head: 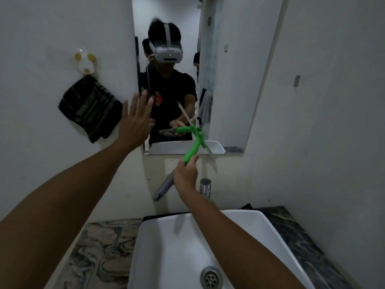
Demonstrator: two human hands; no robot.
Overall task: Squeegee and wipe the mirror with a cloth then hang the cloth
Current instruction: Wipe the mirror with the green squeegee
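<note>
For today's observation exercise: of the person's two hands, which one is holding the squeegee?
The right hand, gripping the green squeegee by its handle at the mirror's lower edge. The left hand is open, fingers spread, holding nothing.

The mirror (229, 80) is cut off by the top edge at twelve o'clock. The middle of the squeegee (194, 146) handle is hidden inside the right hand (185, 174). The basin (173, 247) is cropped at six o'clock, and part of it is covered by the right forearm. The squeegee blade is blurred.
</note>
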